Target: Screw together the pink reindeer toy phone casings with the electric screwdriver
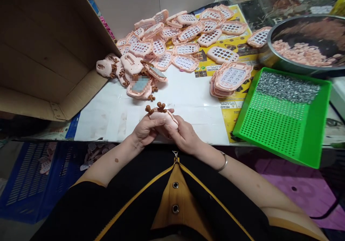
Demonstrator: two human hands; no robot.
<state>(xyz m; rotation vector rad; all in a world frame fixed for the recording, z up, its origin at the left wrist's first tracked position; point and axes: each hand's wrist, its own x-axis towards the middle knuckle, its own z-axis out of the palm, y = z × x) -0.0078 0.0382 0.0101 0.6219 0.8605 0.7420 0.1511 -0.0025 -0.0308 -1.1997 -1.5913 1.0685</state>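
Close to the table's front edge, a pink plastic toy casing [165, 119] with brown antlers [161, 106] is held between both hands. My left hand [147, 128] is closed round its left end, thumb on top. On the other end my right hand [185, 135] is closed, its thumb lying along the casing; the underside is hidden by the fingers. Just beyond lie several antlered pink casings [131, 64], and one of them shows a grey screen [140, 84]. A stack of pink casing halves with button pads [233, 76] sits to the right.
Many pink halves with button holes [185, 48] cover the back of the table. An open cardboard box [60, 106] leans at left. On the right are a green basket [285, 136] with small metal parts and a steel bowl [269, 55] of pink pieces. Blue crates [24, 187] stand below.
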